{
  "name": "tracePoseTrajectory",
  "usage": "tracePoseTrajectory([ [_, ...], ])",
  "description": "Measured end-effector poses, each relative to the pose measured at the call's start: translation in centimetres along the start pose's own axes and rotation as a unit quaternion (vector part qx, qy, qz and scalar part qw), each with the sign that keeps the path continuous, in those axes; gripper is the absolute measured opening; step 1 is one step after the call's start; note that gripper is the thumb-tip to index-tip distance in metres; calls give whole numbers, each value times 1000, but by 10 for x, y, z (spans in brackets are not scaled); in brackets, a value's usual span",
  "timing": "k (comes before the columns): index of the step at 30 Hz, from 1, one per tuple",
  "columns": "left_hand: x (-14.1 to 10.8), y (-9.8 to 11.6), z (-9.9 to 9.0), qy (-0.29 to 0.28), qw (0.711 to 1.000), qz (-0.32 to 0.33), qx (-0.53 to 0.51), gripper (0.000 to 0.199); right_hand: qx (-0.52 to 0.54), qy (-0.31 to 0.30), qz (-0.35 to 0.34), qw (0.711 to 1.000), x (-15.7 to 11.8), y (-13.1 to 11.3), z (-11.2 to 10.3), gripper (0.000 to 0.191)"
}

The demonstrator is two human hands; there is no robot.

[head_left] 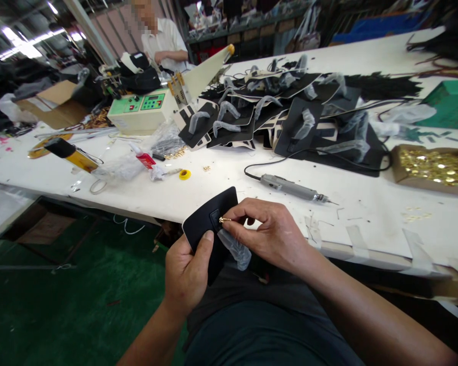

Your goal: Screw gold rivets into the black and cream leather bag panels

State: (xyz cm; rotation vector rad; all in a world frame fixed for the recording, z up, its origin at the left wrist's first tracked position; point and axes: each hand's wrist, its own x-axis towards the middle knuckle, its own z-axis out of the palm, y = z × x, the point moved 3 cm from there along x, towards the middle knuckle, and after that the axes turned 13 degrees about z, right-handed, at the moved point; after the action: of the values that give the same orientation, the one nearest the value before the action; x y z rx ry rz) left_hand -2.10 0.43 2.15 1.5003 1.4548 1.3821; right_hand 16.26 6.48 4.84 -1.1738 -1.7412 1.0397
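Note:
My left hand point(189, 269) grips a black leather-like panel point(200, 218) by its lower left edge, thumb on top. The panel is tilted up in front of the table's edge. On it sits a small black tab point(215, 217), and a plastic-wrapped strip point(234, 249) hangs from there. My right hand point(269, 231) pinches a small gold-coloured screw-like piece point(224, 220) between thumb and forefinger, its end at the tab. Whether the piece has entered the tab is too small to tell. Behind the panel, a grey electric screwdriver point(290, 188) lies on the table.
Similar black panels with wrapped strips point(232, 119) are piled at the back. A box of gold-coloured discs point(435, 168) stands at right. A red-labelled tube point(143, 156), yellow ring point(184, 175) and yellow-black cylinder point(70, 153) lie left. Beyond a green-and-white machine point(143, 112) is another person point(168, 43).

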Motion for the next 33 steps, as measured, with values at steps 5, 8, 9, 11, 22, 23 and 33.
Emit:
tracePoseTrajectory([
  [5, -2, 1, -1, -22, 994, 62, 85, 34, 1, 7, 2, 1000, -4, -3, -1, 8],
  [8, -2, 5, -1, -38, 986, 99, 128, 30, 1, 11, 3, 1000, -5, -4, 0, 9],
  [9, -2, 6, 0, -43, 983, 114, 140, 29, 0, 13, 3, 1000, -6, -4, 0, 9],
  [11, -1, 10, 0, -49, 976, 141, 159, 27, -4, 17, 4, 1000, -6, -4, 1, 9],
  [22, -4, 14, 13, -72, 945, 245, 206, 36, 18, 49, -7, 999, -9, 8, 5, 10],
  [23, -4, 14, 14, -73, 943, 249, 207, 38, 20, 67, 2, 998, -9, 10, 6, 8],
  [33, -6, 11, 24, -102, 927, 283, 223, 50, -3, 148, 5, 989, -17, 19, 16, 9],
])
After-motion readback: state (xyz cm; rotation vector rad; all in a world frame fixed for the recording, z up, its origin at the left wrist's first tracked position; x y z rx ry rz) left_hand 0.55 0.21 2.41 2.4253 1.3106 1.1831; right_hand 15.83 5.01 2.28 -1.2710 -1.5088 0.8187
